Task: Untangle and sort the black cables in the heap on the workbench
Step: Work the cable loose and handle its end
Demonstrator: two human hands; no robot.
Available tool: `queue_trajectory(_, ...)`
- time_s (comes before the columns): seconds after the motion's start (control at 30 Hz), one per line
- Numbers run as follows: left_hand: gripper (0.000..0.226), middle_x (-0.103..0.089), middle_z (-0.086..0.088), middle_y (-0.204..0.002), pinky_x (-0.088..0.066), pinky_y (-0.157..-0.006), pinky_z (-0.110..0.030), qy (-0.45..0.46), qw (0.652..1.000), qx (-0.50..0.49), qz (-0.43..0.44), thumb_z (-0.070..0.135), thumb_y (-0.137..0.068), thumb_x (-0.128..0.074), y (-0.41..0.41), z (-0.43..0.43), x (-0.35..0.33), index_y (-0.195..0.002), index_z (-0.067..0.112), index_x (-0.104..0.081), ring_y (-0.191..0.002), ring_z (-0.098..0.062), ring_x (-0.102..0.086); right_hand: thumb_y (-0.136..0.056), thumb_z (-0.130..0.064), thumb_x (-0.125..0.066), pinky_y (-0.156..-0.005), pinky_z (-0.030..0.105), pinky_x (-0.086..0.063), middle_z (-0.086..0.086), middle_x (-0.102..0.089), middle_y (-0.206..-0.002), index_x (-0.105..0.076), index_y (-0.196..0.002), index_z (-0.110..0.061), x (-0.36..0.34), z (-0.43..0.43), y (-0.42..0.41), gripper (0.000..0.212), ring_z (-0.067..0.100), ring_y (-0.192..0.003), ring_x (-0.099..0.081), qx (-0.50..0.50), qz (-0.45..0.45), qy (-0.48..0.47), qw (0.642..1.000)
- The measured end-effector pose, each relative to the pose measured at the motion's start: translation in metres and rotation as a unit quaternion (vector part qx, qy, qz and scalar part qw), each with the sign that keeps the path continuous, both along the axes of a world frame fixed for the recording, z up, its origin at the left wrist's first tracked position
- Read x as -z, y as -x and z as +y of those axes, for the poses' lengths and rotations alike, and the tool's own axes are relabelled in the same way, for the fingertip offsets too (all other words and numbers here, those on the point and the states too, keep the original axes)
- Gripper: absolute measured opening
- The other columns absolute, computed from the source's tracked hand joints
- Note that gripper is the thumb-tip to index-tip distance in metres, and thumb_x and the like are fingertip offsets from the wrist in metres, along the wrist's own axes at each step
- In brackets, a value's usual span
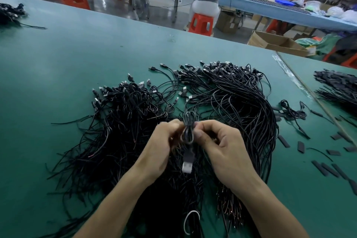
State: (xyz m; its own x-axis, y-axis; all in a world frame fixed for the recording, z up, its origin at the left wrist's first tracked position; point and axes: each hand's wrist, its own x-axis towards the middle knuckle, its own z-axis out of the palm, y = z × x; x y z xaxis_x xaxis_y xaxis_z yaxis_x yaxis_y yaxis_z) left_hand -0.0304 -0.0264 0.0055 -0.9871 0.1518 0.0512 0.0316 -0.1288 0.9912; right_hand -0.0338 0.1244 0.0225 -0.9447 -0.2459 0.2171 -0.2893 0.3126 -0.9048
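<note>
1. Our left hand (pixel 164 141) and right hand (pixel 222 147) are close together above the heap (pixel 241 102). Both pinch the same small coil of 1 black cable (pixel 188 129). The fingertips are blurred, so we cannot tell exactly where each pinch lands.
2. The cable's USB plug (pixel 187 162) dangles below the coil, between our wrists and just over the heap's strands. If we lower the coil, the plug could hook a loop and drag its neighbours up with it.
3. If the coil's turns cross each other, pulling our 2 hands apart sharply would likely cinch a knot instead of opening the coil.
4. The heap reads as 2 masses: a knotted tangle on the left (pixel 125 121) and a more combed sweep on the right. Dropping this cable onto the wrong one would undo sorting.
5. Our forearms pass over the near part of the heap, where bare, coppery wire ends (pixel 229 206) show. A careless sweep could catch them and pull strands off the surface (pixel 58 60).
6. Short black sleeve pieces (pixel 284 141) lie scattered to the right, and a flicked cable end could scatter them further.
</note>
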Motion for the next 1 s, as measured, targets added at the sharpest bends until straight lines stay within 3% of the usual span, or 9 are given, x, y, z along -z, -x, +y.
queue_trajectory(0.07, 0.056, -0.073, -0.005, -0.093, -0.047, -0.079, -0.018, -0.034, 0.999, 0.017, -0.016, 0.043, -0.098, -0.025, 0.001, -0.004, 0.004, -0.100, 0.029, -0.079, -0.087, -0.001, -0.065, -0.094, -0.011, -0.065, -0.065, 0.015, -0.047, -0.015, -0.067, -0.078, -0.069, -0.081, -0.020, 0.003, -0.003, -0.004, 0.016, 0.002, -0.069, -0.060, -0.012, -0.004, -0.016, 1.000)
queue_trajectory(0.17, 0.074, -0.075, 0.005, -0.107, -0.040, -0.101, -0.028, -0.024, 0.999, 0.045, 0.003, 0.070, -0.092, -0.023, 0.001, -0.006, 0.006, -0.113, 0.022, -0.076, -0.112, -0.006, -0.065, -0.095, -0.009, -0.065, -0.060, 0.011, -0.043, -0.018, -0.063, -0.069, -0.068, -0.080, -0.018, 0.006, -0.004, -0.006, 0.018, -0.003, -0.061, -0.056, -0.022, -0.021, -0.017, 0.999)
queue_trajectory(0.23, 0.082, -0.075, 0.015, -0.097, -0.042, -0.092, -0.015, -0.025, 0.999, 0.033, 0.013, 0.075, -0.092, -0.025, 0.001, -0.006, 0.005, -0.110, 0.012, -0.076, -0.100, 0.004, -0.066, -0.096, -0.010, -0.064, -0.064, 0.017, -0.046, -0.015, -0.067, -0.073, -0.071, -0.084, -0.019, 0.007, -0.004, -0.005, 0.016, -0.002, -0.066, -0.058, -0.024, -0.031, -0.009, 0.999)
queue_trajectory(0.33, 0.049, -0.060, 0.020, -0.078, -0.042, -0.077, -0.008, -0.016, 0.998, 0.013, 0.059, 0.062, -0.091, -0.049, 0.002, -0.005, 0.005, -0.084, 0.026, -0.081, -0.080, 0.004, -0.055, -0.096, -0.016, -0.064, -0.068, 0.036, -0.055, -0.003, -0.074, -0.083, -0.074, -0.092, -0.022, 0.009, -0.001, -0.001, 0.012, 0.021, -0.077, -0.067, -0.007, -0.042, -0.003, 0.999)
queue_trajectory(0.43, 0.015, -0.048, 0.019, -0.079, -0.042, -0.072, -0.013, 0.052, 0.994, 0.017, 0.095, 0.045, -0.077, -0.074, 0.003, -0.008, 0.009, -0.083, 0.032, -0.079, -0.078, -0.002, -0.046, -0.095, -0.024, -0.063, -0.065, 0.028, -0.051, -0.003, -0.070, -0.076, -0.071, -0.082, -0.022, 0.010, 0.005, 0.003, 0.015, 0.012, -0.071, -0.063, 0.017, -0.045, 0.014, 0.999)
queue_trajectory(0.53, 0.039, -0.046, 0.017, -0.074, -0.040, -0.061, -0.017, 0.106, 0.990, -0.034, 0.085, 0.035, -0.068, -0.089, 0.004, -0.007, 0.015, -0.098, 0.033, -0.065, -0.066, -0.003, -0.041, -0.096, -0.018, -0.064, -0.065, 0.018, -0.048, -0.010, -0.066, -0.070, -0.069, -0.079, -0.025, 0.012, 0.009, 0.007, 0.018, 0.002, -0.067, -0.058, 0.037, -0.043, 0.018, 0.998)
queue_trajectory(0.63, 0.046, -0.053, 0.008, -0.063, -0.040, -0.050, -0.020, 0.121, 0.989, -0.071, 0.040, 0.046, -0.066, -0.088, 0.005, -0.002, 0.020, -0.089, 0.030, -0.052, -0.052, -0.008, -0.042, -0.096, -0.018, -0.063, -0.071, 0.017, -0.050, -0.009, -0.070, -0.070, -0.068, -0.081, -0.026, 0.012, 0.007, 0.006, 0.019, 0.004, -0.069, -0.064, 0.026, -0.041, 0.022, 0.999)
queue_trajectory(0.77, 0.036, -0.073, -0.004, -0.068, -0.049, -0.047, -0.021, 0.103, 0.993, -0.050, -0.020, 0.057, -0.062, -0.082, 0.006, -0.004, 0.021, -0.082, 0.039, -0.058, -0.053, -0.020, -0.070, -0.096, -0.016, -0.063, -0.077, 0.022, -0.053, -0.005, -0.072, -0.074, -0.068, -0.079, -0.024, 0.010, 0.005, 0.005, 0.020, 0.007, -0.075, -0.068, 0.017, -0.044, 0.031, 0.998)
queue_trajectory(1.0, 0.024, -0.076, -0.008, -0.084, -0.062, -0.065, -0.033, 0.010, 0.999, -0.049, -0.008, -0.002, -0.091, -0.065, 0.006, -0.007, 0.015, -0.099, 0.020, -0.070, -0.076, -0.027, -0.074, -0.095, -0.009, -0.063, -0.071, 0.012, -0.050, -0.011, -0.070, -0.072, -0.069, -0.081, -0.016, 0.013, 0.003, 0.001, 0.017, -0.002, -0.072, -0.065, -0.016, -0.076, 0.063, 0.995)
